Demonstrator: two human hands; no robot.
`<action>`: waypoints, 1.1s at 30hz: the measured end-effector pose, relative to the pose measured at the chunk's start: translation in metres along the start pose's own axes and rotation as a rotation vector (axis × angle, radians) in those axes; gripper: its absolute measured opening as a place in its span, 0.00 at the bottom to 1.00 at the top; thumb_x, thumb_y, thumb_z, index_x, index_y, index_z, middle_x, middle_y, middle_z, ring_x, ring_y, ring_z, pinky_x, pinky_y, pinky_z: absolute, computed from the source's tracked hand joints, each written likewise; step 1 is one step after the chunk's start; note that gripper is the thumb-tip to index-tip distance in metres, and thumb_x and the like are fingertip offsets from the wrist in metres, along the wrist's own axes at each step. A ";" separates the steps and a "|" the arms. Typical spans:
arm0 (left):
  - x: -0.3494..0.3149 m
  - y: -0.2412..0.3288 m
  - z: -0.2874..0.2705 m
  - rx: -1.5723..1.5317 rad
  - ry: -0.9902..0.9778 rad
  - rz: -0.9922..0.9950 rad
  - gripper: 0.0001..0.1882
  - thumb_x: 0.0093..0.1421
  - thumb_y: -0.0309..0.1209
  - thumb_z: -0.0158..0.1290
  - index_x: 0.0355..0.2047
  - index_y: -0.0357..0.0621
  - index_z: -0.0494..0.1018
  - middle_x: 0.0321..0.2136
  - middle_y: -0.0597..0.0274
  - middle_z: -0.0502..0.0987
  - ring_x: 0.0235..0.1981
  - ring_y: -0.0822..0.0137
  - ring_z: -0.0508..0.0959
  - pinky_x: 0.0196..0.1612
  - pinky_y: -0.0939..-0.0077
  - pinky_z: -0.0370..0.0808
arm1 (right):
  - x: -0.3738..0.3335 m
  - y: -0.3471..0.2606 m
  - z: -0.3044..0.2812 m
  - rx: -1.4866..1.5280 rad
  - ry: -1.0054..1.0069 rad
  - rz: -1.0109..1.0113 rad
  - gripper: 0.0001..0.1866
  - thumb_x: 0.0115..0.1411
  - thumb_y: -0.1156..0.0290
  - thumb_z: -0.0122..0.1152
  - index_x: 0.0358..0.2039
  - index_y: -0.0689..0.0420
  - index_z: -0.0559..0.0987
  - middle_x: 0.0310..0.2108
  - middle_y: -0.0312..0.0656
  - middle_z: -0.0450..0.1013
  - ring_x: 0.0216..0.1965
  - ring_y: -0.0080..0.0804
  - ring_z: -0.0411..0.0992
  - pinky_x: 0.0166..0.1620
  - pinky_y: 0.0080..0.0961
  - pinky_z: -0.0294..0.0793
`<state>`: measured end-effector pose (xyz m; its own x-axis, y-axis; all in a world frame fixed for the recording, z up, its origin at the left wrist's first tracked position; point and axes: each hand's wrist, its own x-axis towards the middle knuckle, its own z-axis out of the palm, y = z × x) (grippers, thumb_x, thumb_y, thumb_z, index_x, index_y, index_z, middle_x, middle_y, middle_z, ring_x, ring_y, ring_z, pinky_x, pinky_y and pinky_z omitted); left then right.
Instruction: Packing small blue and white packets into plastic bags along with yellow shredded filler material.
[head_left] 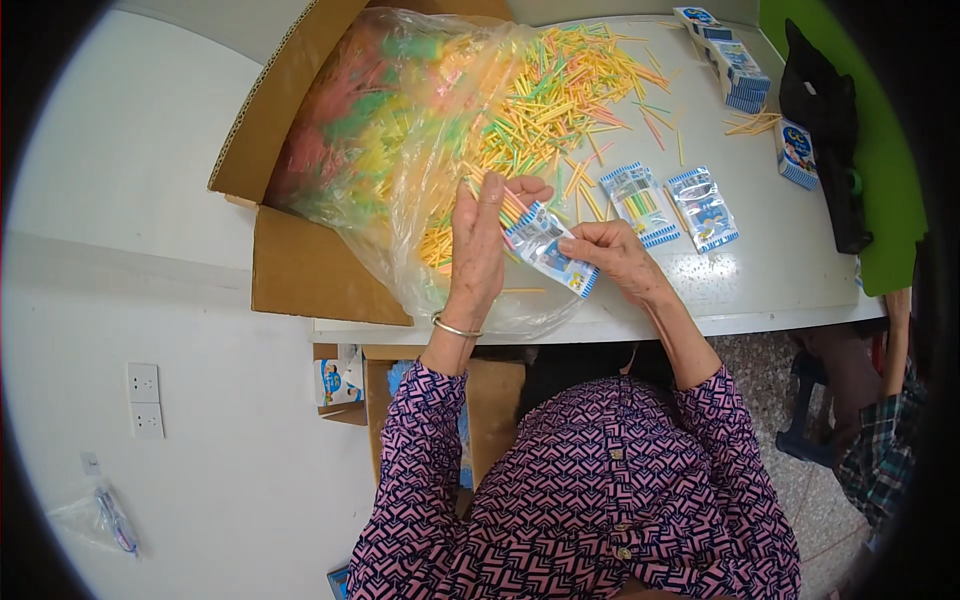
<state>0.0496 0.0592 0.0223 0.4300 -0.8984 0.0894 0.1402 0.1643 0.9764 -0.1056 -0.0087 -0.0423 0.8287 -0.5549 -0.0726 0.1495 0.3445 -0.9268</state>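
My left hand (480,232) is closed round a small bunch of thin pastel sticks (513,208). Their lower ends reach the mouth of a small blue-and-white packet (545,250); how far they go in is hard to see. The packet's other end is pinched between the thumb and fingers of my right hand (617,258). Just beyond my hands spreads a heap of loose yellow, pink and green sticks (550,100), spilling from a clear plastic bag (400,150). To the right lie two more packets, one with coloured sticks showing (640,205) and another mostly blue (703,210).
An open cardboard box (325,275) holds the bag at the left of the white table (740,290). Small blue-and-white boxes (742,85) stand at the far right, near a black object (825,130) beside a green panel (885,170). Another person's arm (897,340) shows at the right.
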 end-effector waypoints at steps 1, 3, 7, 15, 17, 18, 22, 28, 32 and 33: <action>-0.001 -0.001 -0.001 0.000 0.000 -0.001 0.19 0.67 0.42 0.41 0.39 0.34 0.62 0.35 0.47 0.76 0.39 0.60 0.79 0.39 0.72 0.77 | -0.001 0.000 0.000 -0.009 -0.005 0.006 0.13 0.57 0.64 0.61 0.32 0.63 0.80 0.27 0.32 0.75 0.29 0.13 0.67 0.34 0.12 0.64; -0.002 -0.004 -0.005 0.006 -0.046 -0.028 0.15 0.66 0.41 0.43 0.37 0.40 0.62 0.38 0.43 0.75 0.43 0.56 0.77 0.43 0.68 0.77 | -0.001 0.002 -0.001 -0.041 0.002 0.006 0.12 0.57 0.65 0.61 0.32 0.63 0.80 0.26 0.32 0.75 0.29 0.13 0.67 0.34 0.12 0.64; -0.006 -0.005 -0.005 0.010 -0.022 -0.040 0.15 0.66 0.41 0.43 0.38 0.39 0.62 0.39 0.44 0.75 0.44 0.57 0.77 0.43 0.69 0.76 | -0.003 -0.001 0.000 -0.001 0.042 -0.021 0.12 0.57 0.65 0.61 0.32 0.63 0.80 0.26 0.32 0.75 0.29 0.13 0.67 0.34 0.12 0.64; -0.015 -0.013 -0.010 0.130 -0.178 -0.098 0.20 0.68 0.41 0.39 0.46 0.35 0.64 0.43 0.59 0.75 0.40 0.74 0.72 0.42 0.82 0.70 | -0.002 0.004 -0.001 -0.043 0.041 -0.060 0.13 0.57 0.66 0.61 0.34 0.64 0.81 0.27 0.33 0.75 0.29 0.14 0.68 0.33 0.12 0.65; -0.012 -0.013 -0.018 0.118 -0.170 -0.069 0.19 0.67 0.41 0.40 0.47 0.37 0.65 0.43 0.60 0.74 0.41 0.75 0.71 0.43 0.82 0.69 | 0.000 0.005 0.000 -0.063 0.037 -0.096 0.14 0.58 0.66 0.60 0.36 0.65 0.81 0.27 0.35 0.75 0.29 0.15 0.69 0.32 0.12 0.66; -0.009 -0.014 -0.023 0.104 -0.164 -0.044 0.18 0.67 0.40 0.40 0.47 0.38 0.66 0.43 0.62 0.74 0.42 0.76 0.70 0.45 0.82 0.68 | 0.004 0.006 -0.001 -0.119 0.059 -0.149 0.15 0.57 0.66 0.60 0.37 0.65 0.80 0.28 0.36 0.75 0.30 0.16 0.69 0.33 0.13 0.66; 0.003 -0.009 -0.032 0.236 -0.011 0.082 0.17 0.67 0.39 0.42 0.48 0.39 0.68 0.42 0.64 0.73 0.43 0.78 0.69 0.47 0.82 0.66 | 0.019 0.011 -0.003 -0.278 0.125 -0.286 0.13 0.58 0.68 0.59 0.36 0.66 0.80 0.29 0.34 0.74 0.32 0.16 0.67 0.35 0.14 0.65; 0.000 -0.011 -0.032 0.379 -0.126 0.069 0.14 0.62 0.30 0.51 0.45 0.36 0.71 0.38 0.65 0.75 0.39 0.77 0.72 0.42 0.83 0.69 | 0.025 0.006 0.007 -0.115 0.065 -0.196 0.14 0.58 0.69 0.59 0.42 0.65 0.78 0.31 0.33 0.74 0.33 0.15 0.68 0.37 0.13 0.66; -0.003 -0.012 -0.031 0.472 -0.165 0.066 0.13 0.59 0.22 0.52 0.45 0.34 0.71 0.40 0.62 0.75 0.41 0.73 0.74 0.46 0.80 0.71 | 0.022 0.009 0.002 -0.072 0.051 -0.148 0.16 0.59 0.69 0.59 0.45 0.65 0.77 0.33 0.33 0.75 0.34 0.15 0.69 0.39 0.13 0.67; -0.003 -0.013 -0.031 0.536 -0.164 0.057 0.13 0.59 0.21 0.52 0.44 0.34 0.71 0.40 0.61 0.75 0.42 0.73 0.74 0.46 0.81 0.71 | 0.020 0.008 0.003 -0.033 0.030 -0.126 0.16 0.58 0.69 0.59 0.45 0.64 0.77 0.34 0.34 0.75 0.35 0.15 0.69 0.39 0.13 0.68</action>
<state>0.0739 0.0724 0.0030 0.2736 -0.9527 0.1322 -0.3701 0.0225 0.9287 -0.0863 -0.0152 -0.0499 0.7878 -0.6149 0.0344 0.2328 0.2456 -0.9410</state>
